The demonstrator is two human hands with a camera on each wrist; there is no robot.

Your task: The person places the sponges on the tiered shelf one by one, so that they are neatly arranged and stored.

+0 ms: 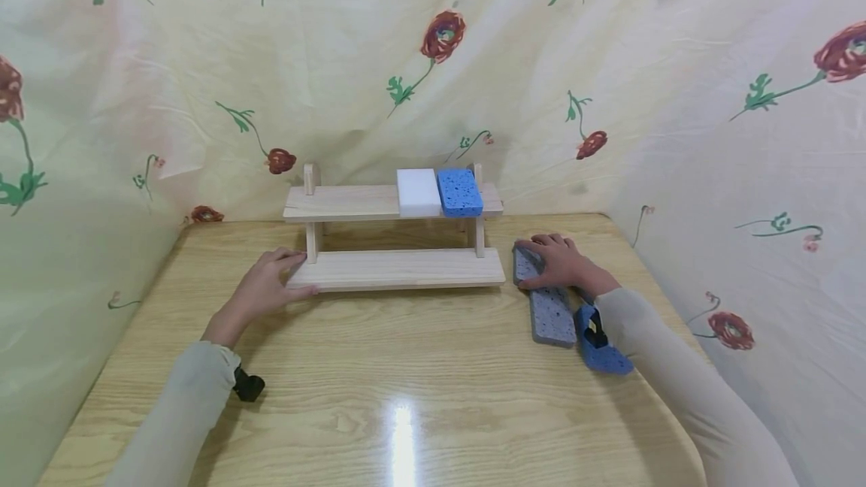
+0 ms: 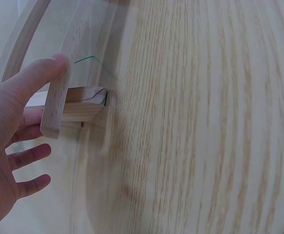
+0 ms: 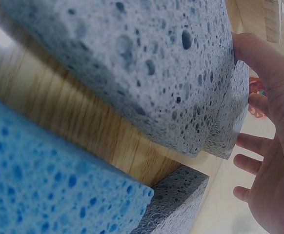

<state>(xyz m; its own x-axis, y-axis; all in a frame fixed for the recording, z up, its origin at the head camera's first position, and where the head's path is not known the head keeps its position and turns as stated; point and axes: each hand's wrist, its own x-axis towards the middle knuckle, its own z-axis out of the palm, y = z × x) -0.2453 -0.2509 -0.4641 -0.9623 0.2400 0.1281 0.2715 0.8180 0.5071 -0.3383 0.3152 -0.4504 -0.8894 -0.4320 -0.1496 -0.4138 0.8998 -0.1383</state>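
A two-tier wooden rack [image 1: 399,270] stands at the back of the table. My left hand [image 1: 267,288] holds the left end of its lower board [image 2: 64,92], thumb on one side and index finger on the other, remaining fingers spread. White sponge [image 1: 418,192] and blue sponge [image 1: 461,192] lie side by side on the upper board's right part. Right of the rack, my right hand [image 1: 558,263] grips the farther grey sponge [image 3: 232,114] between thumb and fingers. A nearer grey sponge [image 1: 553,319] overlaps it. Another blue sponge [image 1: 604,352] lies partly hidden beneath my right wrist.
One more grey sponge [image 3: 176,200] shows beside the blue one in the right wrist view. Floral cloth [image 1: 352,81] hangs behind the table [image 1: 325,397] and along both sides. Each wrist carries a small black device [image 1: 248,385].
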